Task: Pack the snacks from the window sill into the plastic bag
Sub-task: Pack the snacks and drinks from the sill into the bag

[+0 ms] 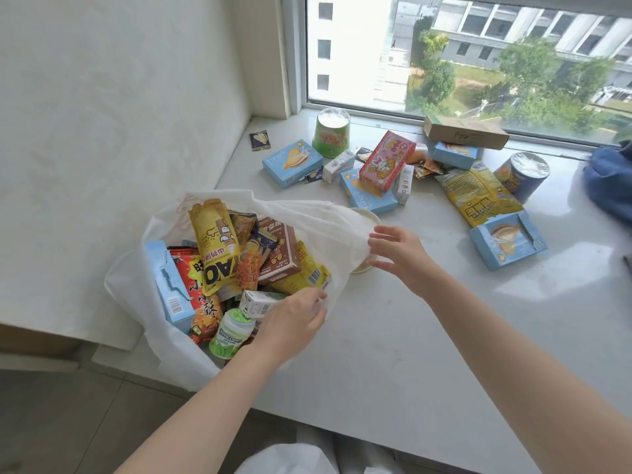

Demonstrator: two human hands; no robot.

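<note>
Meanwhile left hand [294,316] pinches the plastic bag [307,220] rim; right hand [396,254], grip apart, touches it.

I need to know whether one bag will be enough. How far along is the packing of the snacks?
Roughly half done. The plastic bag already holds many packets and cartons. The left hand holds its near rim; the right hand, open, is at the far rim, carrying nothing. Left on the window sill: blue boxes, a pink box, a green cup, a yellow bag, a can and more.
</note>
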